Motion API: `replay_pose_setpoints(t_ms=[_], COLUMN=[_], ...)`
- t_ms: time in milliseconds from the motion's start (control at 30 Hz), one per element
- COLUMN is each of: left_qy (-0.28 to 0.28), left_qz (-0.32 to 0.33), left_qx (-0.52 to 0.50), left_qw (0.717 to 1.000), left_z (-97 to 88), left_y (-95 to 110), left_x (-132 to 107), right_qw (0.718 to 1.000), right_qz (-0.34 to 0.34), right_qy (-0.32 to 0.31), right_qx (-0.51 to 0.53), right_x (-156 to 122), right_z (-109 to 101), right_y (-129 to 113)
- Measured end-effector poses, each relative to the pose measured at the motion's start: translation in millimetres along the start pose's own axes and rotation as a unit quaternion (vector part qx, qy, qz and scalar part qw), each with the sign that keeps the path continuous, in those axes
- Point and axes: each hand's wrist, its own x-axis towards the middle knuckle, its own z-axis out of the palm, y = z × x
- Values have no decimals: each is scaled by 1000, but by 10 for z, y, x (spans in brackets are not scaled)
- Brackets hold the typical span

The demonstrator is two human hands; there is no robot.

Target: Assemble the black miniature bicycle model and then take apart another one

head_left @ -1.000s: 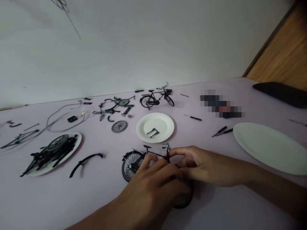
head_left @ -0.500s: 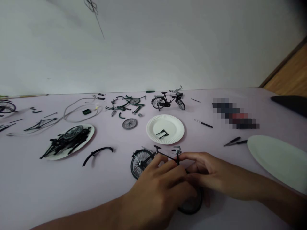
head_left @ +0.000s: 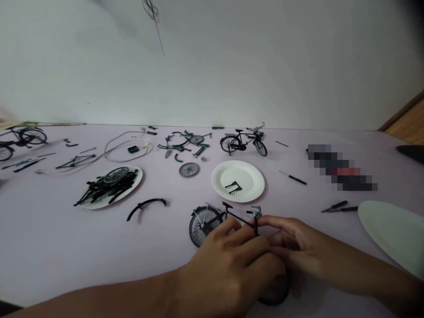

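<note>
Lilac surface by a white wall, bike bits everywhere. Little black model bike stands front-centre, just before a paper plate; left hand grip closed over its frame, right hand grip pinching its head tube.

Dim, even light with a mauve cast; shadows are soft and short. The frame's edges bend and its corners darken. A pixelated patch sits right of centre; the foreground looks slightly soft.
</note>
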Motion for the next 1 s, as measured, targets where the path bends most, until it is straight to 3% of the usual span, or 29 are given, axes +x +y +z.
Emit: replay_pose_setpoints(t_ms=[200, 500, 733, 1000], left_qy=[19, -21, 57, 77], left_qz=[19, 54, 1, 5], left_qx=[-19, -49, 23, 21], left_qw=[999, 997, 998, 997], left_z=[6, -70, 53, 76], left_y=[12, -35, -26, -15], left_x=[-7, 23, 2, 5], right_qw=[1000, 1000, 1000, 1000], right_qz=[6, 10, -4, 1], right_qy=[2, -3, 4, 13], right_qx=[-2, 8, 16, 17], right_x=[12, 1, 35, 21], right_z=[6, -4, -16, -1], right_y=[-7, 12, 56, 17])
